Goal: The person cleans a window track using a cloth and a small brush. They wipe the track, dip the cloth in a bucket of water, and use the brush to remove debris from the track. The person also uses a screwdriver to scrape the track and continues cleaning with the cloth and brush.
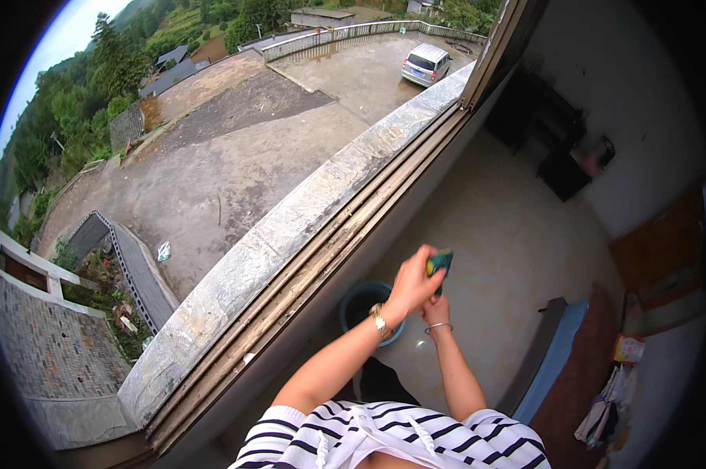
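Observation:
In front of me, beside the window sill, my left hand (415,283) is closed around a dark green and yellow scouring sponge (440,262). My right hand (434,311) sits just below it, its fingers curled at the lower end of the sponge, which they partly cover. A watch (379,321) circles my left wrist and a thin bracelet (439,327) my right one. Under my left forearm stands a blue bucket (351,306) on the floor; the arm hides part of its rim, and its contents are too dark to make out.
The wooden window track (322,250) runs diagonally on my left, with a pale stone ledge (267,242) outside it. Beyond lies a yard with a parked silver van (426,64). Indoors, a bed (560,352) is at the right and dark furniture (537,109) stands farther back.

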Motion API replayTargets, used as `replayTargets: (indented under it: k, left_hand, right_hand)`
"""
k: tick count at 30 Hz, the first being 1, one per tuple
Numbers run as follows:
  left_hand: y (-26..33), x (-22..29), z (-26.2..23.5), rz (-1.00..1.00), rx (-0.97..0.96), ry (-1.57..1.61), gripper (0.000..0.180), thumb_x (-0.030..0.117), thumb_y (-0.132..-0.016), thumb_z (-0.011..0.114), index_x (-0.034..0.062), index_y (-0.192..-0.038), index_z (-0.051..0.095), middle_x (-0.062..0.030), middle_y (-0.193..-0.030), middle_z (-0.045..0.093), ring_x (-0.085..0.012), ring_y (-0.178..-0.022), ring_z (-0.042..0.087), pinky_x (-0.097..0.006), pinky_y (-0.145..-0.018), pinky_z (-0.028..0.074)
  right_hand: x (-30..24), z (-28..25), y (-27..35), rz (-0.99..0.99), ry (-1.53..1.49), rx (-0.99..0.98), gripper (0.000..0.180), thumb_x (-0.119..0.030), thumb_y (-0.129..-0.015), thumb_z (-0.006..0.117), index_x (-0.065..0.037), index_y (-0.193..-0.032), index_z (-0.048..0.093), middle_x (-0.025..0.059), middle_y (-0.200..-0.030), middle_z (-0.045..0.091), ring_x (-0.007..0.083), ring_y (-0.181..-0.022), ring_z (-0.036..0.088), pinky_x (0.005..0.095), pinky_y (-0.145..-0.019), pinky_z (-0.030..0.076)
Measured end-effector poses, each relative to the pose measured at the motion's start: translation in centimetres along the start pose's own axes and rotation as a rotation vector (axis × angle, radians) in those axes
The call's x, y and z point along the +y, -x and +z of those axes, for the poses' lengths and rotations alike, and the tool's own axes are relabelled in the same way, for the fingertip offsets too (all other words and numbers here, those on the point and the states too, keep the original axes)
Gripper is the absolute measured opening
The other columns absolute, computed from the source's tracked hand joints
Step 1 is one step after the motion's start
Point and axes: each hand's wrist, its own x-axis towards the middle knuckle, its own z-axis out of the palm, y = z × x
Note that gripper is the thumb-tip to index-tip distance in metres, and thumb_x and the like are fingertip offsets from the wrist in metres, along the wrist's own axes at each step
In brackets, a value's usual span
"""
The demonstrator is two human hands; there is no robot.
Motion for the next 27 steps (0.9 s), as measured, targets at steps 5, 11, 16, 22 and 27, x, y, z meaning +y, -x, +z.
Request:
replayTargets:
  k: [5, 11, 16, 22, 27]
  left_hand:
    - [-8.8, 7.1, -6.5, 0.22, 0.228, -0.375, 0.041, 0.018, -0.077, 0.074, 0.0103, -0.11, 0.05, -0.0179, -0.087, 0.065, -0.0379, -0.081, 0.064, -0.046, -0.068, 0.049]
    - [-15.3, 3.6, -10.1, 0.205, 0.294, -0.572, 0.04, 0.007, -0.077, 0.07, 0.0095, -0.111, 0.049, -0.0161, -0.09, 0.065, -0.036, -0.089, 0.062, -0.046, -0.075, 0.049]
    - [-19.5, 1.7, -7.3, 0.298, 0.224, -0.605, 0.04, -0.002, -0.074, 0.065, 0.0098, -0.109, 0.049, -0.0089, -0.091, 0.066, -0.0318, -0.095, 0.059, -0.043, -0.076, 0.05]
    - [-23.6, -2.2, -4.6, 0.25, 0.048, -0.738, 0.035, -0.006, -0.075, 0.054, 0.0091, -0.106, 0.051, -0.0104, -0.093, 0.067, -0.0356, -0.092, 0.057, -0.045, -0.077, 0.049]
    - [-22.9, -1.8, -6.2, 0.289, -0.223, -0.708, 0.036, -0.001, -0.075, 0.053, 0.0041, -0.11, 0.056, -0.0136, -0.104, 0.067, -0.0361, -0.097, 0.055, -0.043, -0.088, 0.047]
  right_hand:
    - [-10.8, -0.7, -1.8, -0.206, -0.126, -0.068, 0.023, -0.004, -0.093, 0.055, -0.006, -0.116, 0.06, 0.0026, -0.085, 0.064, 0.0016, -0.05, 0.042, 0.0169, -0.043, 0.033]
    - [-22.2, 1.9, -6.1, -0.822, 0.324, -0.106, 0.023, -0.006, -0.091, 0.058, -0.004, -0.112, 0.066, 0.006, -0.095, 0.065, 0.015, -0.082, 0.063, 0.0271, -0.071, 0.051]
    - [-28.8, 2.8, -9.4, -1.076, 0.63, -0.035, 0.02, -0.006, -0.087, 0.062, -0.006, -0.106, 0.068, 0.0114, -0.098, 0.065, 0.0291, -0.087, 0.065, 0.0351, -0.077, 0.052]
    - [-30.5, 4.0, -13.3, -1.121, 0.749, -0.057, 0.017, -0.01, -0.088, 0.061, -0.01, -0.104, 0.068, 0.0079, -0.098, 0.065, 0.0283, -0.086, 0.065, 0.0371, -0.074, 0.052]
    - [-30.6, 3.4, -15.2, -1.058, 0.89, -0.14, 0.014, -0.012, -0.086, 0.064, -0.009, -0.099, 0.069, 0.008, -0.091, 0.065, 0.0267, -0.078, 0.065, 0.0354, -0.069, 0.051]
